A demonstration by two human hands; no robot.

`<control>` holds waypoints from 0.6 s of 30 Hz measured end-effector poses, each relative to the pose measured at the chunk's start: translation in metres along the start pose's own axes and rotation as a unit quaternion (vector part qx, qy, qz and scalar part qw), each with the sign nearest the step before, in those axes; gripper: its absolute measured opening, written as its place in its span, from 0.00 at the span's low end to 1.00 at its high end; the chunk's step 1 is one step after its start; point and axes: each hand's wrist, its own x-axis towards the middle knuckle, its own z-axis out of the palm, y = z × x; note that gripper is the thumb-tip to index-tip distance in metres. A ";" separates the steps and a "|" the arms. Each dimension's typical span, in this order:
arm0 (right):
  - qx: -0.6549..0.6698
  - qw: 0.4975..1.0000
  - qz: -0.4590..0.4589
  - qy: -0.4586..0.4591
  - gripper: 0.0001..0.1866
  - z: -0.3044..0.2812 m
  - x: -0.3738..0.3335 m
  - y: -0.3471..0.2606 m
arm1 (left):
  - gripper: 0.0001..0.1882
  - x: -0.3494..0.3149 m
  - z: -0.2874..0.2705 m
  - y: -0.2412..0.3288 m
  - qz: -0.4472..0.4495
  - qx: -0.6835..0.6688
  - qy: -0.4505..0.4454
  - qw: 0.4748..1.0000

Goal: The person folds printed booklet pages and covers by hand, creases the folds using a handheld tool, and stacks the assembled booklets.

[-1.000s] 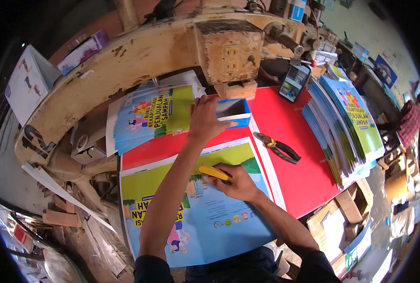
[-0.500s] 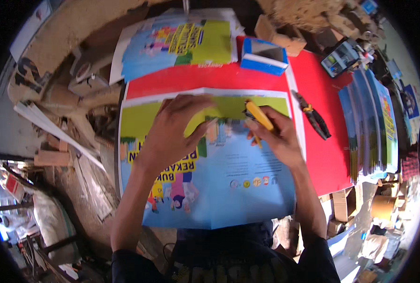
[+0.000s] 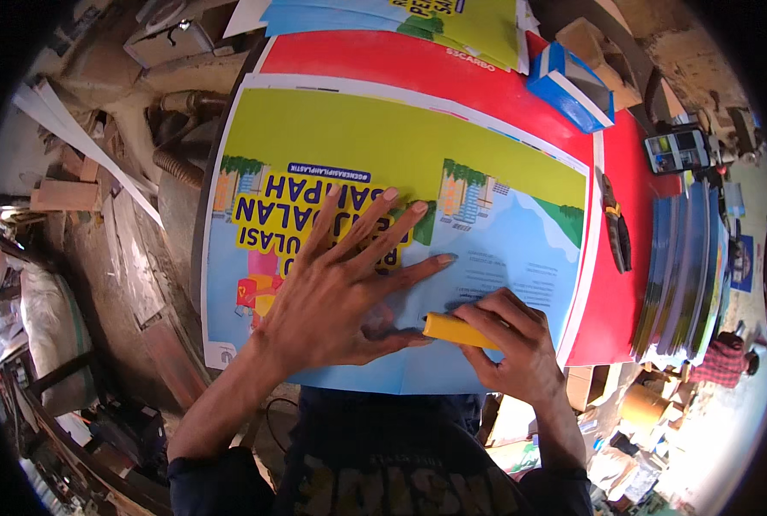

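Observation:
A printed booklet cover (image 3: pixel 332 129), green above and blue below, lies spread on the red work surface. My left hand (image 3: pixel 340 292) presses on it with fingers fanned out over the dark lettering. In my right hand (image 3: pixel 512 340) is a small yellow stapler (image 3: pixel 459 331), gripped between thumb and fingers. It rests low on the sheet near the middle fold, its front end close to my left thumb tip. My right palm hides the stapler's rear end.
Pliers (image 3: pixel 614 225) lie right of the sheet on the red surface (image 3: pixel 383 53). A blue open box (image 3: pixel 572 89), loose printed covers (image 3: pixel 478 30) and a phone-like device (image 3: pixel 676 151) sit farther back. Stacked booklets (image 3: pixel 680 271) line the right edge. Wood scraps (image 3: pixel 134 258) lie at left.
My left hand has come down flat onto the cover. My right hand has brought the stapler from the upper part of the sheet to its near part. The view has shifted and turned.

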 end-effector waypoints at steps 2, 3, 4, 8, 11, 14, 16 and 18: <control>-0.004 1.000 0.004 -0.005 0.24 0.000 0.002 0.000 | 0.42 -0.001 0.004 -0.003 0.007 -0.002 0.015 1.000; -0.004 1.000 0.003 -0.012 0.24 0.000 0.003 0.000 | 0.42 0.000 0.005 -0.004 0.003 -0.006 0.016 1.000; -0.016 1.000 -0.005 -0.008 0.24 0.000 0.005 0.001 | 0.42 0.000 0.005 -0.005 0.005 -0.011 0.015 1.000; -0.058 0.998 -0.018 -0.026 0.25 -0.004 0.013 -0.005 | 0.42 0.001 0.007 -0.007 0.008 -0.020 0.019 1.000; -0.080 0.995 -0.033 -0.040 0.25 -0.006 0.015 -0.009 | 0.41 -0.001 0.005 -0.008 0.009 -0.019 0.023 1.000; -0.055 0.997 -0.045 -0.015 0.23 0.002 0.011 0.000 | 0.41 -0.001 0.007 -0.008 0.015 -0.018 0.026 0.999; -0.015 1.000 -0.006 -0.012 0.20 0.003 0.013 -0.004 | 0.41 0.000 0.008 -0.008 0.015 -0.015 0.025 0.999; 0.026 0.999 0.033 -0.008 0.17 0.001 0.018 -0.008 | 0.41 0.000 0.009 -0.008 0.017 -0.010 0.022 1.000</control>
